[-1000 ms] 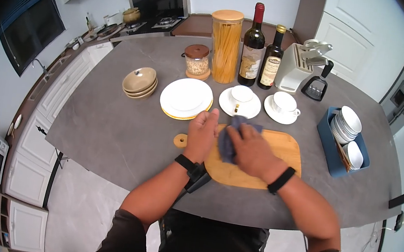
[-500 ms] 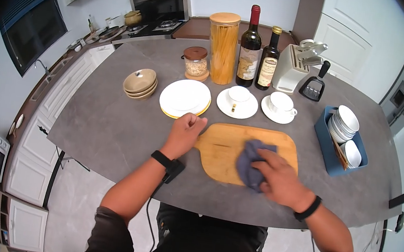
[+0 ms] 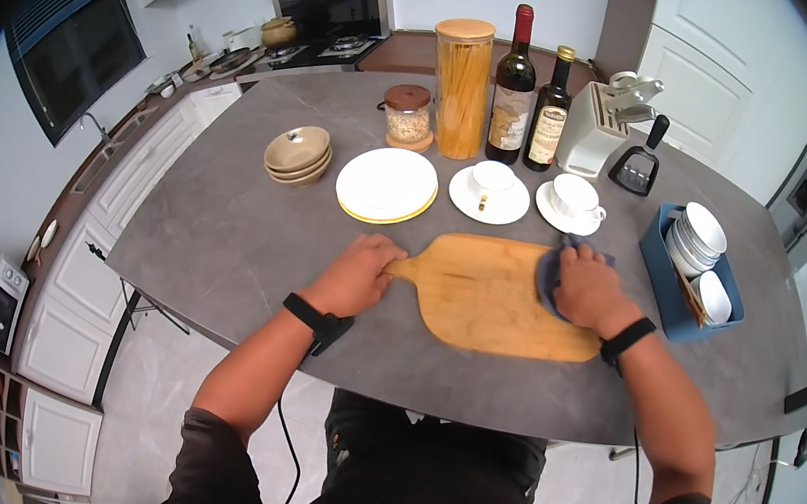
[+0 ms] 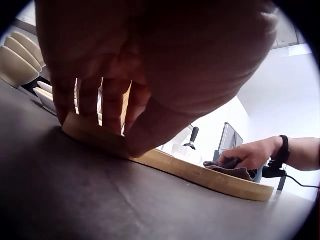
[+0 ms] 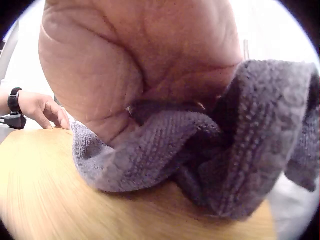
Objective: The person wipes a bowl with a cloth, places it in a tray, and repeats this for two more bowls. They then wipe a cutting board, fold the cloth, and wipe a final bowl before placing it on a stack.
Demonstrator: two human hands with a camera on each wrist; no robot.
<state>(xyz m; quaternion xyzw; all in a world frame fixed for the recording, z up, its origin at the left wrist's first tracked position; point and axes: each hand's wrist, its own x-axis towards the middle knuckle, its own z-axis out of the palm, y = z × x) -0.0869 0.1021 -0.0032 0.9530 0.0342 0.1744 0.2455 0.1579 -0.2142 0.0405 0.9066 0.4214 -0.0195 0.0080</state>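
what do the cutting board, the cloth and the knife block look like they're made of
Cutting board: wood, smooth and probably matt, from the tan colour and fine grain.
Cloth: a soft knitted or woven textile, perhaps cotton or microfibre, from its ribbed, nubby texture and loose folds.
Knife block: possibly plastic, from the even pale body; painted wood isn't ruled out.

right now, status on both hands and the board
Left hand gripping handle of cutting board. Right hand pressing bunched cloth on board's far-right part. Nothing else on the board's visible surface.
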